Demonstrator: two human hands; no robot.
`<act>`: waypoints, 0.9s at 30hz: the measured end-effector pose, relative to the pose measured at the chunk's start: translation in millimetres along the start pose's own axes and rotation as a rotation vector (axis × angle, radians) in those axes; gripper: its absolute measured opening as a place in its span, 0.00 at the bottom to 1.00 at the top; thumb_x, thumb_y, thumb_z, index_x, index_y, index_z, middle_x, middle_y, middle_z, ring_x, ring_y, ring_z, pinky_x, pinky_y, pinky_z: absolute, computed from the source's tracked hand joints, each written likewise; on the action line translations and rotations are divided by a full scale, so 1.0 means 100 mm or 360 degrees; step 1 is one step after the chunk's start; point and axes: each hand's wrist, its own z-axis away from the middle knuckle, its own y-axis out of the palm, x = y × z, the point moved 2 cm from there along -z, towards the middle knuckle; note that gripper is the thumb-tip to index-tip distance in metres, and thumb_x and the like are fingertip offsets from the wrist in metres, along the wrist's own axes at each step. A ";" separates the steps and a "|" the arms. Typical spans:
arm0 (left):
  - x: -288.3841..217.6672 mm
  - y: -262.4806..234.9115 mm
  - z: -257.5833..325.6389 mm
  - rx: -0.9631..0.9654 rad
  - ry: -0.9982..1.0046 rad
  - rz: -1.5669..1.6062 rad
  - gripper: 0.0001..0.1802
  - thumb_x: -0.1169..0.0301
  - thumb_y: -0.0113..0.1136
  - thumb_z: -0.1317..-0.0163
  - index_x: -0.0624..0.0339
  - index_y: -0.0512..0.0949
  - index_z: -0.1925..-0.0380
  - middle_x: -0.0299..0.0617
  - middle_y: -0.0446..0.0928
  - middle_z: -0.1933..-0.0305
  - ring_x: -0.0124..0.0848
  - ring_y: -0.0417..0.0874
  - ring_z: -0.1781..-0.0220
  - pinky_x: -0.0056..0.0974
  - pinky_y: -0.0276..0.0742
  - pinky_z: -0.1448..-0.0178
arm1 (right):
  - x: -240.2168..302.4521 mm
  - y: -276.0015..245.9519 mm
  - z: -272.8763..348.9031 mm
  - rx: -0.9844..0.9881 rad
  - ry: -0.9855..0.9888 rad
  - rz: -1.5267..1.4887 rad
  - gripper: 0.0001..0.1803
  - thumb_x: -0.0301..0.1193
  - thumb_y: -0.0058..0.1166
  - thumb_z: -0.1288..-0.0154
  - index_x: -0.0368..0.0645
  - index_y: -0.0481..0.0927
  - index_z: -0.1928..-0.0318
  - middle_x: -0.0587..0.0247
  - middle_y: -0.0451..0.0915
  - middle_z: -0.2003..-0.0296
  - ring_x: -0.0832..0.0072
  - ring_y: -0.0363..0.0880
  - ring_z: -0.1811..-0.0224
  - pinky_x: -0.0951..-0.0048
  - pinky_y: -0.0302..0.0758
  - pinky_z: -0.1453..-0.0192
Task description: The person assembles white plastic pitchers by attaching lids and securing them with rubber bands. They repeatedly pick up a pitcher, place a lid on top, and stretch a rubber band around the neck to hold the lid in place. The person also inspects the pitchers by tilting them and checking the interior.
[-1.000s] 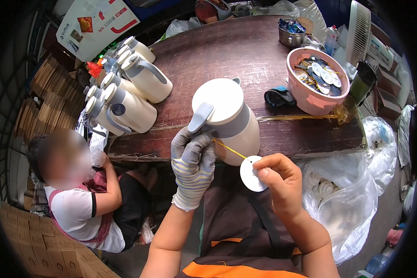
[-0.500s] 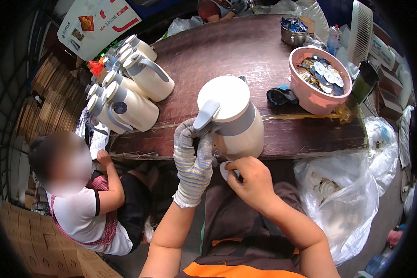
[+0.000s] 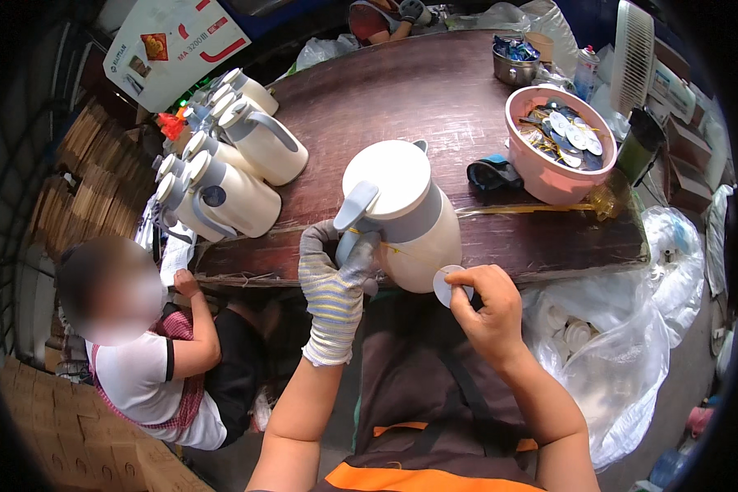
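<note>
White plastic thermos jug with grey collar and handle (image 3: 406, 217) sits at the near edge of the dark wooden table (image 3: 434, 90), body overhanging toward me. My left hand (image 3: 336, 287), in a striped knit glove, is clamped round the grey handle; that is the right hold, the smooth round shell would slip. Judged light if empty, rigid shell, liner inside probably fragile. My right hand (image 3: 488, 307), bare, pinches a small round white tag (image 3: 449, 283) against the lower wall just right of my grip; a thin yellow string runs across the body. Beyond the grip to the right: pink plastic bowl of round tags (image 3: 561, 135). To the left: cluster of matching white jugs (image 3: 229, 176), well apart. Nothing blocks either hand.
</note>
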 end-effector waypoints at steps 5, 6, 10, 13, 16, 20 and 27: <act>-0.03 -0.02 -0.02 0.0045 0.0077 -0.0067 0.18 0.74 0.69 0.43 0.62 0.74 0.55 0.37 0.78 0.61 0.21 0.76 0.61 0.28 0.74 0.57 | 0.07 0.03 -0.02 0.0046 -0.0031 -0.0088 0.08 0.21 0.59 0.48 0.42 0.81 0.65 0.59 0.81 0.68 0.60 0.78 0.66 0.64 0.74 0.60; -0.03 0.00 -0.04 0.0058 0.0110 -0.0069 0.18 0.74 0.69 0.43 0.62 0.75 0.54 0.37 0.78 0.60 0.21 0.76 0.61 0.28 0.74 0.56 | 0.10 0.06 -0.02 0.0075 -0.0073 -0.0096 0.08 0.21 0.59 0.48 0.42 0.80 0.65 0.59 0.81 0.68 0.60 0.78 0.66 0.63 0.74 0.60; -0.02 0.06 -0.07 0.0093 0.0187 -0.0104 0.17 0.75 0.69 0.43 0.62 0.75 0.54 0.37 0.79 0.59 0.21 0.76 0.59 0.29 0.74 0.54 | 0.19 0.27 0.11 0.0260 -0.0393 -0.0038 0.10 0.23 0.60 0.49 0.43 0.79 0.63 0.59 0.80 0.67 0.60 0.77 0.65 0.62 0.72 0.58; 0.00 0.04 -0.10 0.0121 0.0241 -0.0132 0.17 0.76 0.67 0.42 0.62 0.75 0.53 0.37 0.79 0.59 0.20 0.76 0.62 0.28 0.74 0.58 | 0.02 0.15 0.00 0.0118 -0.0261 0.0072 0.09 0.23 0.59 0.49 0.43 0.79 0.64 0.59 0.80 0.68 0.60 0.77 0.64 0.62 0.72 0.58; -0.06 0.02 -0.04 0.0201 0.0044 -0.0051 0.18 0.77 0.66 0.41 0.61 0.74 0.52 0.37 0.79 0.59 0.19 0.76 0.66 0.26 0.73 0.64 | -0.22 -0.10 -0.19 -0.0131 -0.0101 0.0206 0.07 0.23 0.58 0.47 0.43 0.80 0.65 0.60 0.80 0.67 0.60 0.76 0.65 0.63 0.70 0.58; -0.05 0.02 0.01 0.0216 -0.0118 0.0021 0.19 0.77 0.65 0.42 0.60 0.73 0.51 0.38 0.79 0.61 0.19 0.77 0.68 0.26 0.73 0.68 | -0.16 -0.05 -0.15 0.0021 -0.0230 0.0209 0.08 0.23 0.59 0.46 0.45 0.80 0.64 0.63 0.80 0.67 0.63 0.76 0.64 0.65 0.69 0.57; 0.13 -0.02 -0.09 0.0060 0.0388 0.0021 0.18 0.79 0.66 0.42 0.64 0.75 0.51 0.38 0.78 0.55 0.23 0.78 0.56 0.30 0.77 0.51 | -0.25 0.12 0.10 0.0228 0.0070 -0.0023 0.18 0.22 0.58 0.45 0.45 0.77 0.51 0.62 0.80 0.66 0.65 0.79 0.65 0.66 0.73 0.57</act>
